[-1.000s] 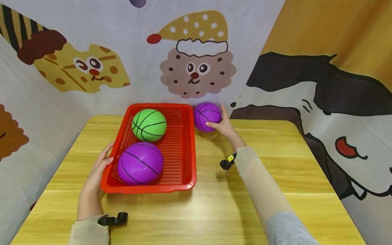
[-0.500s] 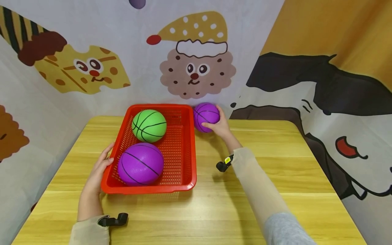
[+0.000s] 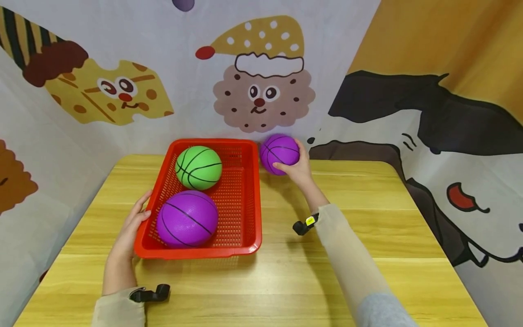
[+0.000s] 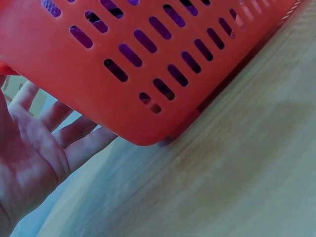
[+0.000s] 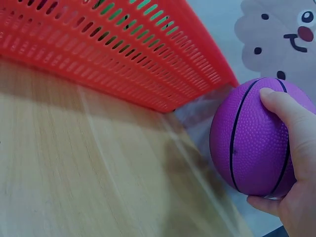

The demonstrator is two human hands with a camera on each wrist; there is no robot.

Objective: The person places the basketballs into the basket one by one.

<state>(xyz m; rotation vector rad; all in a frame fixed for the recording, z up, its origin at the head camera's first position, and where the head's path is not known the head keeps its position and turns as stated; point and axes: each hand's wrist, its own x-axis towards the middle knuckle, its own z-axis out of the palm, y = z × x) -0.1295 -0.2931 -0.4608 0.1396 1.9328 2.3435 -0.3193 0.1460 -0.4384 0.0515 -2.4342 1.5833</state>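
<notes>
In the head view, a red plastic basket (image 3: 241, 249) stands on the table, holding a green ball (image 3: 199, 168) at the back and a larger purple ball (image 3: 187, 220) at the front. My left hand (image 3: 128, 231) touches the basket's left side. The left wrist view shows straight fingers (image 4: 89, 148) against its slotted wall, some tips hidden behind it. Just right of the basket's back corner, my right hand (image 3: 300, 170) grips a small purple ball (image 3: 278, 152) with black lines. Its thumb (image 5: 279, 101) lies across the ball in the right wrist view.
The wooden table (image 3: 359, 227) meets a cartoon-print cloth backdrop (image 3: 261, 91) right behind the basket and the gripped ball. Black wrist cameras sit on both cuffs, the right wrist camera (image 3: 304, 225) hanging just over the tabletop.
My right hand and the small purple ball have shifted slightly right and up over the last half second, a little away from the basket. The left hand and basket stay put.
</notes>
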